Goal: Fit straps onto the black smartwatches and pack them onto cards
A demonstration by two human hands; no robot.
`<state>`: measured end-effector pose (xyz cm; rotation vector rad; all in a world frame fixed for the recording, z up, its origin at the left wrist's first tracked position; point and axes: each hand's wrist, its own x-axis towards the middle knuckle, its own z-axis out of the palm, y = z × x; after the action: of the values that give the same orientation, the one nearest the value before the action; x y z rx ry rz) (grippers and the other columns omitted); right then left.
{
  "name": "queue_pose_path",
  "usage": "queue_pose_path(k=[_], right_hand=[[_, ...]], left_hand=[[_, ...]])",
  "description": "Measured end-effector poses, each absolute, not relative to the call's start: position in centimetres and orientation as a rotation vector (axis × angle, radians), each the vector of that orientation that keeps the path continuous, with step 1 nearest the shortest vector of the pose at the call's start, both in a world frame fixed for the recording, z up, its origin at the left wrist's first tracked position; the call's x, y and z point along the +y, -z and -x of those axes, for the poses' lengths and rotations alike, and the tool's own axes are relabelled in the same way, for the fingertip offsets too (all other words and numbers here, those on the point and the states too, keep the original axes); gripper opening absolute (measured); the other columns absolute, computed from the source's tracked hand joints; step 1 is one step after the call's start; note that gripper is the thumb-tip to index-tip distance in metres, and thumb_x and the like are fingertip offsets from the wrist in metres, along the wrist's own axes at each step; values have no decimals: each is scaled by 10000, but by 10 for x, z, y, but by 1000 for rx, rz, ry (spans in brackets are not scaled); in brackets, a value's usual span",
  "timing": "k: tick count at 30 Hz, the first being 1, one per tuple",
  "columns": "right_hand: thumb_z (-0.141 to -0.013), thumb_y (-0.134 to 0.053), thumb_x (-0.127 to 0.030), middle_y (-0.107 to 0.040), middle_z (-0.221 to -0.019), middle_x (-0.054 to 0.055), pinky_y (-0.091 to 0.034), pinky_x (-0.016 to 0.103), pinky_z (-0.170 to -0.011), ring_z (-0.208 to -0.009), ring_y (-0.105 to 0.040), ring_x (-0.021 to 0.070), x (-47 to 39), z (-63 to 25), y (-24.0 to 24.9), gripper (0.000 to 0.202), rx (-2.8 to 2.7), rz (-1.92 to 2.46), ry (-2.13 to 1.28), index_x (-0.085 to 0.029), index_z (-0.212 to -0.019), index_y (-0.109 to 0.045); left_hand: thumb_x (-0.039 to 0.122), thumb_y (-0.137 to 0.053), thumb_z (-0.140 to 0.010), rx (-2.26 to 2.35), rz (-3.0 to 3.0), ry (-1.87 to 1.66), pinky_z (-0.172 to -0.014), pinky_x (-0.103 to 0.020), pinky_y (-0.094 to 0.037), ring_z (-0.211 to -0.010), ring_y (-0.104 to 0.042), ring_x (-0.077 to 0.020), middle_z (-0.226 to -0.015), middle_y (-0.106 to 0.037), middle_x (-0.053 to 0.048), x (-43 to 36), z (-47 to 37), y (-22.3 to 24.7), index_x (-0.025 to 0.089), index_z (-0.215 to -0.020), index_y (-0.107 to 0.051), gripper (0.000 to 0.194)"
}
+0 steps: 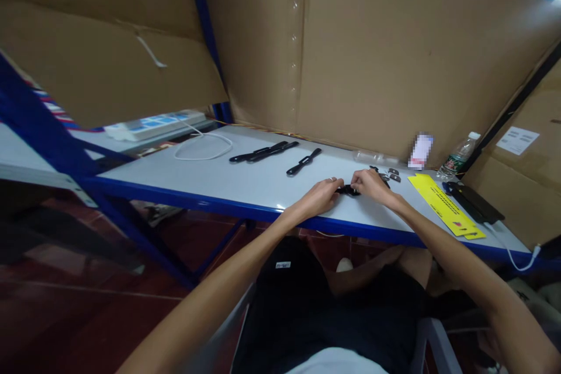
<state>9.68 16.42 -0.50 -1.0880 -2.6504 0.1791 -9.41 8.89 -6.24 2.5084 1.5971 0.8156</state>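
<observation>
Black piece [349, 190] being pinched in fingers [335, 183] of left hand [323, 195], right hand [370, 185]; any loosening risking slip off counter [263, 181].

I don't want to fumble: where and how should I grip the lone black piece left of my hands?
Probably pinch the lone black piece across its middle, bringing your left hand, once free, from above and the right: it's long and slim, lies flat, and that hand is nearer.
</observation>
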Motion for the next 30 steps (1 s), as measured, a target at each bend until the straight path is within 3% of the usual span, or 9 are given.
queue_pose_path(k=[8, 13, 17, 21, 26, 30], right_hand=[[-790, -603, 10, -770, -799, 34, -436, 221, -720, -751, -683, 146, 164, -117, -3, 324, -2766, 897, -411, -148, -993, -800], [-903, -645, -146, -771, -869, 94, -410, 244, -731, -807, -680, 180, 158, -115, -9, 160, -2896, 856, -58, -146, -923, -803], [-990, -540, -214, -766, -963, 171, -404, 278, -742, -877, -699, 233, 146, -102, -7, 273, -2933, 1025, 244, -122, -949, -795], [-984, -513, -226, -761, -979, 217, -404, 307, -716, -868, -708, 276, 139, -88, -1, 310, -2830, 1274, 343, -99, -968, -795], [-1027, -488, -324, -761, -862, 161, -383, 295, -680, -789, -685, 236, 152, -99, 1, 396, -2693, 1278, 166, -138, -853, -790], [-968, -632, -269, -758, -875, 42, -393, 242, -704, -757, -649, 156, 165, -119, -5, 212, -2719, 966, -169, -202, -1110, -774]], left_hand=[[73, -487, -887, 1604, -2502, -818, -892, -374, -510, -1036, -664, -281, -1127, -686, -121, 89, 93, 62, 177, -1185, -597, 333], [74, -489, -894, 1599, -2495, -834, -886, -367, -511, -1026, -666, -273, -1121, -684, -116, 89, 94, 63, 178, -1177, -597, 320], [68, -490, -884, 1574, -2489, -851, -888, -371, -514, -1016, -666, -270, -1108, -685, -113, 88, 94, 62, 183, -1183, -602, 339], [67, -488, -874, 1585, -2500, -842, -899, -380, -516, -1022, -664, -276, -1104, -683, -116, 87, 94, 61, 177, -1195, -603, 358], [68, -486, -875, 1589, -2491, -843, -896, -392, -517, -1017, -665, -279, -1093, -688, -119, 89, 94, 62, 177, -1183, -611, 350], [67, -492, -874, 1595, -2506, -845, -888, -383, -519, -1024, -668, -282, -1104, -686, -124, 91, 94, 65, 176, -1183, -611, 348]])
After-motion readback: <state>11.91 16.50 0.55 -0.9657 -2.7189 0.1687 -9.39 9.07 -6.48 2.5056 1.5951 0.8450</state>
